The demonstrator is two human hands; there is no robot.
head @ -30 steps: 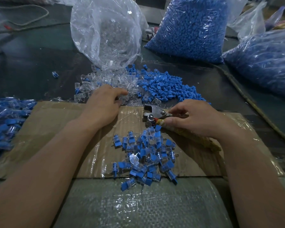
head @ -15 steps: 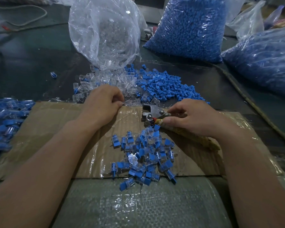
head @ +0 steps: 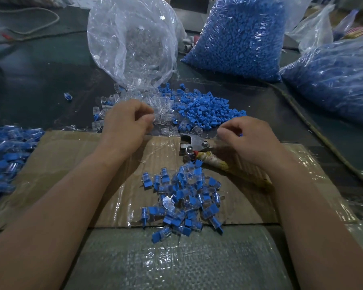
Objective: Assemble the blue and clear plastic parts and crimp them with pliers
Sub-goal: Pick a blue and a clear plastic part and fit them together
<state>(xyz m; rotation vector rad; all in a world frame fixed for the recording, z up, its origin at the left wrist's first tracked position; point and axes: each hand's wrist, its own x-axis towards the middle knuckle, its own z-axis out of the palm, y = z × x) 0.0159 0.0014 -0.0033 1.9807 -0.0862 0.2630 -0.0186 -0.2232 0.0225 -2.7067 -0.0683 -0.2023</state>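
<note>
We are pinching a clear part (head: 151, 118) in our left hand (head: 127, 124), a blue part (head: 240, 134) in our right hand (head: 250, 141).

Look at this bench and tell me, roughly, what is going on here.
A person is putting small plastic pieces together by hand. The left hand pinches a clear part at the loose clear heap; the right hand seems to pinch a blue part beside the blue heap. The pliers lie on the cardboard, not gripped, and a pile of joined pieces sits in front of them.
</note>
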